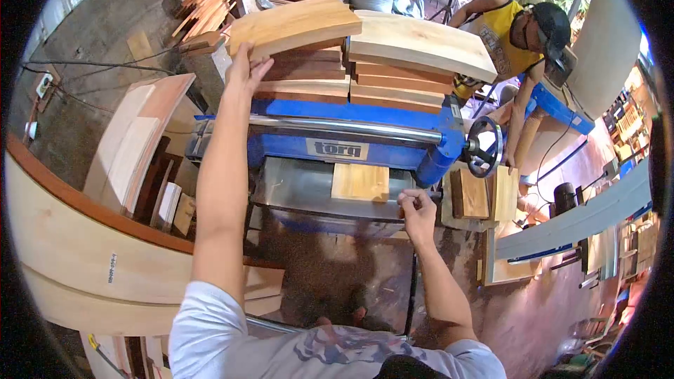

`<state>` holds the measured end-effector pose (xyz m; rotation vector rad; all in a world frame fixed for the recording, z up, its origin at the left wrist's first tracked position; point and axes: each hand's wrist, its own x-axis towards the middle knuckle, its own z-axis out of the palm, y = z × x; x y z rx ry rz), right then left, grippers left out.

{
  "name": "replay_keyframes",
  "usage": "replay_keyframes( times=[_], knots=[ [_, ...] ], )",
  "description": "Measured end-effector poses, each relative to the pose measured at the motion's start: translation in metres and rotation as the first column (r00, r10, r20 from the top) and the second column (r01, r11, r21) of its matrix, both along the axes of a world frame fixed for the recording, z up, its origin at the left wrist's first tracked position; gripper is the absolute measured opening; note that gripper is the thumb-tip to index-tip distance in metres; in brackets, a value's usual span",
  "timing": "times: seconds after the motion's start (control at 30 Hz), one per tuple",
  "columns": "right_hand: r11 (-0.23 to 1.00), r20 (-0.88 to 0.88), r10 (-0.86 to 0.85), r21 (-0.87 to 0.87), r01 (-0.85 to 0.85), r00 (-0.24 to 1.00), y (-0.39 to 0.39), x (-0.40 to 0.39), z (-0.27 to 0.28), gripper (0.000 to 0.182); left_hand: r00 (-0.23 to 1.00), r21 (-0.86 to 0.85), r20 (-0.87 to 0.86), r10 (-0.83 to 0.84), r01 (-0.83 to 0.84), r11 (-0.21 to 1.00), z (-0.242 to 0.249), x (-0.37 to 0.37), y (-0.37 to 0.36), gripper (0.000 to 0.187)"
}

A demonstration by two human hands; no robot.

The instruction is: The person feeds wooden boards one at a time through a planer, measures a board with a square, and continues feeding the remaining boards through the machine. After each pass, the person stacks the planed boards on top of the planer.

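The left hand [242, 70] lies open and flat against the left end of the top pale curved wooden board [295, 24], which rests on the stacks of boards piled along the top of the blue thickness planer [351, 144]. The right hand [419, 212] is loosely curled at the right edge of the planer's grey metal bed [295, 189], gripping nothing I can make out. A short pale wooden piece [360, 182] lies mid-bed, seemingly partway through, so much of the stack looks left.
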<state>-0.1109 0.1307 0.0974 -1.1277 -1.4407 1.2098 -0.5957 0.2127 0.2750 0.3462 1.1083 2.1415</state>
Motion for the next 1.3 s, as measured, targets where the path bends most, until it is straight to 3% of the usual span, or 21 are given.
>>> replay_keyframes(
  times=[0.07,0.17,0.27,0.3,0.33,0.37,0.4,0.47,0.5,0.6,0.63,0.73,0.77,0.87,0.97,1.07,1.1,1.13,1.2,1.27,1.3],
  knots=[
    [0.999,0.075,0.01,0.05,-0.014,0.997,-0.008,0.007,-0.001,0.019,0.997,0.186,-0.028,-0.069,0.073,0.98,-0.021,0.029,-0.044,0.054],
    [0.986,0.005,0.09,-0.142,-0.088,0.996,-0.041,-0.007,0.032,0.025,0.974,0.217,0.217,-0.071,0.022,0.976,-0.05,0.093,-0.134,0.052],
    [0.871,-0.36,0.266,-0.307,-0.383,0.894,-0.076,-0.04,0.052,0.049,0.992,0.291,0.121,-0.043,0.006,0.957,-0.093,0.174,-0.234,0.055],
    [0.831,-0.463,0.33,-0.27,-0.486,0.822,-0.085,-0.05,0.046,0.06,0.93,0.306,0.332,-0.156,0.05,0.951,-0.132,0.184,-0.27,0.049],
    [0.798,-0.496,0.356,-0.28,-0.533,0.792,-0.099,-0.063,0.044,0.064,0.975,0.364,0.079,-0.209,0.167,0.916,-0.166,0.208,-0.298,0.05],
    [0.764,-0.531,0.382,-0.28,-0.582,0.757,-0.114,-0.076,0.041,0.069,0.936,0.115,0.284,-0.21,0.184,0.976,-0.22,0.227,-0.341,0.05],
    [0.825,-0.475,0.323,-0.283,-0.489,0.819,-0.131,-0.086,0.036,0.07,0.898,0.134,0.359,-0.254,0.22,0.966,-0.211,0.265,-0.359,0.05],
    [0.92,-0.353,0.213,-0.24,-0.309,0.911,-0.155,-0.097,0.028,0.071,0.863,0.118,0.39,-0.322,0.3,0.946,-0.203,0.321,-0.382,0.052],
    [0.91,-0.494,0.117,-0.294,-0.292,0.862,-0.161,-0.092,0.009,0.071,0.853,0.079,0.367,-0.372,0.37,0.926,-0.213,0.325,-0.393,0.054],
    [0.739,-0.397,0.082,-0.591,-0.323,0.914,-0.153,-0.056,-0.038,0.066,0.76,-0.032,0.348,-0.548,0.594,0.804,-0.266,0.33,-0.424,0.058],
    [0.748,-0.401,0.12,-0.565,-0.348,0.908,-0.143,-0.042,-0.055,0.064,0.721,-0.167,0.334,-0.608,0.68,0.714,-0.272,0.321,-0.429,0.078],
    [0.721,-0.402,0.19,-0.562,-0.405,0.896,-0.103,-0.015,-0.076,0.062,0.833,-0.365,-0.181,-0.522,0.436,0.822,-0.262,0.303,-0.417,0.101],
    [0.694,-0.398,0.201,-0.587,-0.417,0.895,-0.099,-0.007,-0.083,0.062,0.8,-0.573,-0.206,-0.563,0.368,0.732,-0.286,0.292,-0.414,0.12],
    [0.671,-0.369,0.261,-0.595,-0.442,0.892,-0.071,0.003,-0.138,0.064,0.643,-0.709,-0.373,-0.669,0.268,0.653,-0.255,0.294,-0.383,0.109],
    [0.669,-0.271,0.177,-0.671,-0.318,0.946,-0.05,-0.003,-0.121,0.072,0.617,-0.765,-0.439,-0.653,0.125,0.632,-0.236,0.306,-0.356,0.094],
    [0.866,-0.073,0.1,-0.485,-0.123,0.992,-0.05,-0.009,-0.13,0.078,0.709,-0.706,-0.463,-0.532,0.068,0.705,-0.314,0.315,-0.343,0.079],
    [0.887,-0.138,0.18,-0.406,-0.221,0.974,-0.057,-0.01,-0.108,0.089,0.742,-0.702,-0.435,-0.51,0.074,0.708,-0.307,0.322,-0.337,0.076],
    [0.943,0.026,0.248,-0.235,-0.235,0.968,-0.062,-0.005,-0.097,0.092,0.773,-0.7,-0.408,-0.486,0.077,0.71,-0.291,0.327,-0.328,0.073],
    [0.937,0.365,0.275,0.107,-0.334,0.889,-0.073,0.008,-0.082,0.1,0.747,-0.667,-0.504,-0.434,-0.017,0.745,-0.296,0.326,-0.314,0.069],
    [0.893,0.428,0.317,0.166,-0.419,0.846,-0.084,0.025,-0.08,0.106,0.593,-0.562,-0.719,-0.362,-0.19,0.805,-0.337,0.321,-0.299,0.068],
    [0.876,0.459,0.292,0.222,-0.427,0.839,-0.093,0.034,-0.093,0.107,0.656,-0.601,-0.644,-0.394,-0.114,0.791,-0.339,0.318,-0.294,0.07]
  ],
)
